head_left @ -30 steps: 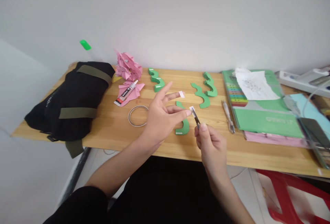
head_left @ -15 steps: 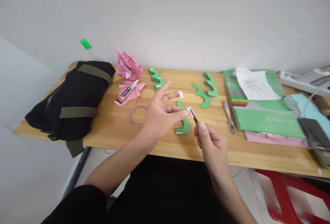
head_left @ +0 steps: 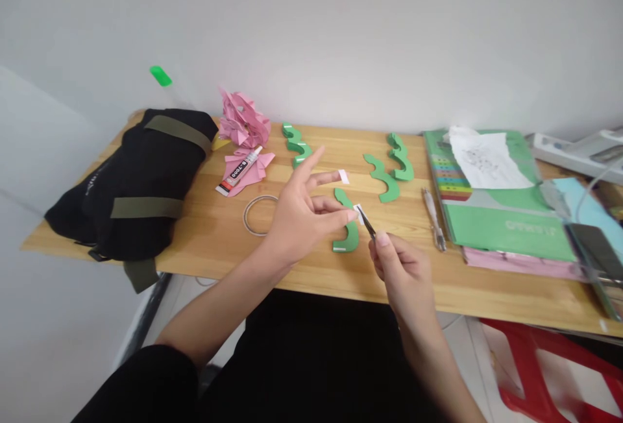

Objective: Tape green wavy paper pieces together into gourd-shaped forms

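My left hand [head_left: 304, 215] is above the table with its thumb and a bent finger pinching one end of a small white piece of tape [head_left: 359, 218]. A second white strip [head_left: 343, 177] clings to the tip of another finger, and the index finger points up and away. In my right hand [head_left: 402, 267] are dark tweezers [head_left: 368, 225], gripped near the back, their tips at the pinched piece. Below the hands lies a wavy green piece [head_left: 346, 239] with a white strip on its lower end, partly hidden by my left hand.
More wavy green pieces [head_left: 384, 183] lie farther back, some stacked. To the left are a tape ring [head_left: 248, 215], a glue tube [head_left: 238, 171], folded pink paper [head_left: 246, 121] and a black bag [head_left: 141, 183]. At right are a pen [head_left: 433, 218], a green folder [head_left: 506, 231] and a phone [head_left: 598, 248].
The tweezers' tips shift slightly against the white piece, and the view tilts a little. Both hands otherwise keep nearly the same pose.
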{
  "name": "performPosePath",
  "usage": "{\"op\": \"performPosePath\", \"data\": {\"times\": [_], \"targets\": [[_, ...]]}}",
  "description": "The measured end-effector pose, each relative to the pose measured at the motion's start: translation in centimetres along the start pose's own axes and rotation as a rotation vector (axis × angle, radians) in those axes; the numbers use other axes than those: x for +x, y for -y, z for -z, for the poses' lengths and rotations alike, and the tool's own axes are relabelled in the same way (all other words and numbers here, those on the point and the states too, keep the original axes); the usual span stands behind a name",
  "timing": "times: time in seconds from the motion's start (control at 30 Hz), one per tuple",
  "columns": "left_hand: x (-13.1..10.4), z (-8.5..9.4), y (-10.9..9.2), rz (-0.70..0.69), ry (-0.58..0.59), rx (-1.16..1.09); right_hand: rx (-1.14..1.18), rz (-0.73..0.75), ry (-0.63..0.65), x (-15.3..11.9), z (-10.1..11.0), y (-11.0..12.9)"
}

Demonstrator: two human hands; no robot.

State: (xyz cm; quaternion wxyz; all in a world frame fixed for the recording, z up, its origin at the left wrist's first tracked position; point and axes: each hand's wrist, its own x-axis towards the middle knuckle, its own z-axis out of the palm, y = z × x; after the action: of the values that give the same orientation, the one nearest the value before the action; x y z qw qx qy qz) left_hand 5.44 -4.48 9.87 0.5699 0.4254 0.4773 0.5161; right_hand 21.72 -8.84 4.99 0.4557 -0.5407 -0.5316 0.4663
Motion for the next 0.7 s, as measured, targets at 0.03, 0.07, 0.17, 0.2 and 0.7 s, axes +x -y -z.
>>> {"op": "performPosePath", "data": {"times": [0.03, 0.07, 0.17, 0.2, 0.7], "targets": [[0.0, 0.1, 0.0, 0.0, 0.008, -0.001, 0.003, -0.004, 0.003, 0.0, 0.0, 0.0], [0.0, 0.1, 0.0, 0.001, 0.017, -0.005, 0.005, -0.008, 0.005, -0.1, 0.0, 0.0], [0.0, 0.4, 0.1, 0.008, 0.046, -0.028, -0.002, -0.014, 0.003, -0.2, 0.0, 0.1], [0.0, 0.5, 0.1, 0.011, 0.061, -0.039, -0.006, -0.013, 0.005, -0.3, 0.0, 0.1], [0.4, 2.6, 0.6, -0.202, 0.107, -0.04, -0.415, 0.243, 0.105, -0.1, 1.6, 1.2]]}}
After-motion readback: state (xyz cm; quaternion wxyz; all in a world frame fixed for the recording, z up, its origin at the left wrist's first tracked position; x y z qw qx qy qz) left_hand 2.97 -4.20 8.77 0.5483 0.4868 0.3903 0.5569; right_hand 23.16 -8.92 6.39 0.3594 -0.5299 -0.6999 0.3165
